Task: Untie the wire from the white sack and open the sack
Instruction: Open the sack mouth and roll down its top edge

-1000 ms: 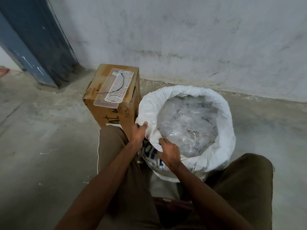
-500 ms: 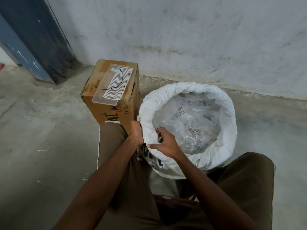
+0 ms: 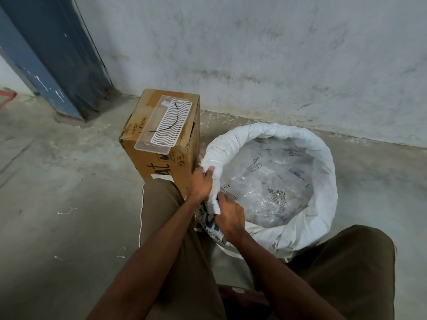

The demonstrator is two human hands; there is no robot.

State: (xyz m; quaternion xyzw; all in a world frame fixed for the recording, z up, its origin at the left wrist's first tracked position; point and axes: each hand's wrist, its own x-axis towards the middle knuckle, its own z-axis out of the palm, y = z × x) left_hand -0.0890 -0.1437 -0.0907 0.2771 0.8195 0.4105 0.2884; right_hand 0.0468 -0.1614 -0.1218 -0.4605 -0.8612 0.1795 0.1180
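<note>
The white sack (image 3: 321, 181) stands open on the floor between my knees, its rim rolled down into a thick collar. Clear plastic packets (image 3: 268, 188) fill its inside. My left hand (image 3: 201, 181) grips the rolled rim at the sack's near left side. Just below it, my right hand (image 3: 228, 213) pinches the same stretch of rim, fingers curled over the white fabric. A thin black wire (image 3: 172, 122) lies loose on a clear tray with a white grid, apart from the sack.
A brown cardboard box (image 3: 159, 162) stands left of the sack, touching it, with the clear tray (image 3: 161, 125) on top. A grey wall runs behind both. A blue door frame (image 3: 46, 61) is at far left. Bare concrete floor spreads to the left.
My left hand has shifted up along the rim. My right hand has come out of the sack's mouth and closed on the rim just below the left hand.
</note>
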